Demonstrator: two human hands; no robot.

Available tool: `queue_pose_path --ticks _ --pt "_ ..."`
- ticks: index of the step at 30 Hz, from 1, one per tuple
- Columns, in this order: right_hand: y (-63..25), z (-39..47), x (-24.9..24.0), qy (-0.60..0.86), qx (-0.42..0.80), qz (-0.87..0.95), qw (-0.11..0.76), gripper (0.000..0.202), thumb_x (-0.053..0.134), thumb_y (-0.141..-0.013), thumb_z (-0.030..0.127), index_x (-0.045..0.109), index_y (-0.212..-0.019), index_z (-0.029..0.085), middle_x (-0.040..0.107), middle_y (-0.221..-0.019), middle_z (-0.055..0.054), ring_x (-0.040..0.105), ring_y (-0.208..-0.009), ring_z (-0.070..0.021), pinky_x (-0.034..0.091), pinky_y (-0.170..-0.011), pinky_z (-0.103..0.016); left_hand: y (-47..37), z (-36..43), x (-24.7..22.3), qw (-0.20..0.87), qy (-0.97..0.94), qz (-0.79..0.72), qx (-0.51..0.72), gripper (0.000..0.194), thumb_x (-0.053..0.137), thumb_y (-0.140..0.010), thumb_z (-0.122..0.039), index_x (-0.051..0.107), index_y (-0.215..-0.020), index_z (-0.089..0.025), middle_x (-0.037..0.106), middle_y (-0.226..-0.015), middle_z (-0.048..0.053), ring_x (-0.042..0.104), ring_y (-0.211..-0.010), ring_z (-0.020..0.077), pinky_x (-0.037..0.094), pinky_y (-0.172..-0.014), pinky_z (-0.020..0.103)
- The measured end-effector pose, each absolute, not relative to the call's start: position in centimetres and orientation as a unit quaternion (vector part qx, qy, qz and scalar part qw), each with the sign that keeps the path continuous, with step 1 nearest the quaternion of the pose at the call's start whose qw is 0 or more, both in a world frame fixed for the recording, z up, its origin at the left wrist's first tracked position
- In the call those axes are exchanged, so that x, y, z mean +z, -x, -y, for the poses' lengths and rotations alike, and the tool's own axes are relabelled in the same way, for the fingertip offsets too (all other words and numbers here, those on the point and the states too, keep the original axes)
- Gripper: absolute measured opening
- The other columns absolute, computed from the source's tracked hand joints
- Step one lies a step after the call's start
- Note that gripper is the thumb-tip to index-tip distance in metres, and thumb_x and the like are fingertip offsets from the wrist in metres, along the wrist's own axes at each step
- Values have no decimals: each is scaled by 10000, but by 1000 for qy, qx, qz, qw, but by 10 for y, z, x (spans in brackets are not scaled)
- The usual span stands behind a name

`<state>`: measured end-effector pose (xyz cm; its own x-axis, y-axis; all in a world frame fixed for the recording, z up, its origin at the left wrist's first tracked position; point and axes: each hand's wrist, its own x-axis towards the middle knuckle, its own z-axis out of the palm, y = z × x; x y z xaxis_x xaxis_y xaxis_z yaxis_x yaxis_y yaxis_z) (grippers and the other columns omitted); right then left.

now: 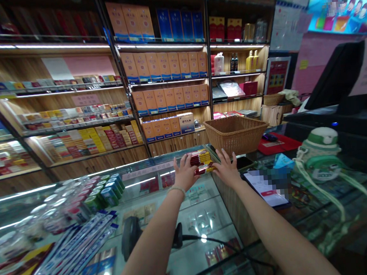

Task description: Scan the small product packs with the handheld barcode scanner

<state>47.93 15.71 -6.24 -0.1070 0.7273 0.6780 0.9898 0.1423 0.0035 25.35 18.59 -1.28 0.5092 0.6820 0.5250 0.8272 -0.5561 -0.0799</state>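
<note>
A small stack of slim red-and-yellow packets (200, 157) lies at the far end of the glass counter, between my two hands. My left hand (185, 173), with a band at its wrist, has its fingers curved round the red left end of the packets. At the yellow right end, my right hand (226, 169) presses with thumb and fingertips. One packet (203, 169) sits slightly nearer to me than the others. Print on the packets is too small to read. Just beyond my right hand stands a woven basket (236, 135).
A scanner (131, 239) with a cable lies under my left forearm. Left are blue-white sticks (74, 247), cans (106, 190) and jars (54, 215). On the right are a phone-like slab (265, 188), a green water bottle (321, 156) and a monitor (337, 74). Stocked shelves (166, 83) line the back.
</note>
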Motion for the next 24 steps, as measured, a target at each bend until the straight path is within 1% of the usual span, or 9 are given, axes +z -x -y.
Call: queue_pose_path --ticks 7,12,14,17,20,22,24 --pt "-480 -157 -61 603 -241 710 273 210 712 -919 339 768 -1117 296 341 -1707 -95 229 -1584 -366 90 -1220 -740 -253 -185 -13 156 849 457 -213 254 841 -784 -373 811 -1031 -321 405 -1677 92 312 -1556 384 63 -1251 749" --pt "-480 -157 -61 610 -233 708 268 227 731 -909 344 768 -1129 302 331 -1712 -100 227 -1582 -363 94 -1222 -733 -254 -185 -14 156 847 464 -207 265 842 -784 -383 791 -1035 -314 391 -1685 90 310 -1560 371 69 -1255 736" --pt "-480 -157 -61 614 -232 706 267 283 739 -904 350 751 -1183 304 313 -1719 -107 219 -1586 -363 99 -1226 -724 -254 -186 -14 158 844 469 -208 343 844 -780 -391 766 -1102 -303 379 -1689 109 302 -1565 368 77 -1258 730" --pt "-479 -156 -61 613 -239 704 268 462 742 -901 376 670 -1353 319 277 -1732 -123 191 -1596 -367 91 -1230 -720 -253 -186 -15 161 835 483 -209 542 843 -773 -420 698 -1278 -285 349 -1702 136 274 -1579 370 70 -1266 723" --pt "-479 -155 -60 609 -246 708 260 617 738 -907 406 556 -1494 345 241 -1744 -127 166 -1605 -371 59 -1235 -715 -250 -186 -17 166 828 497 -199 774 825 -784 -482 561 -1485 -289 290 -1727 145 209 -1605 379 26 -1266 725" --pt "-479 -154 -60 606 -249 712 253 672 733 -913 431 501 -1539 362 219 -1751 -120 155 -1609 -374 41 -1238 -713 -248 -186 -17 166 828 501 -188 881 812 -792 -514 462 -1571 -301 252 -1739 149 175 -1615 385 6 -1262 726" --pt "-479 -154 -60 606 -252 713 248 693 729 -915 458 479 -1555 372 209 -1755 -116 151 -1610 -378 27 -1236 -716 -247 -185 -18 165 829 504 -179 928 805 -795 -535 411 -1604 -312 232 -1745 150 159 -1619 390 1 -1262 723"
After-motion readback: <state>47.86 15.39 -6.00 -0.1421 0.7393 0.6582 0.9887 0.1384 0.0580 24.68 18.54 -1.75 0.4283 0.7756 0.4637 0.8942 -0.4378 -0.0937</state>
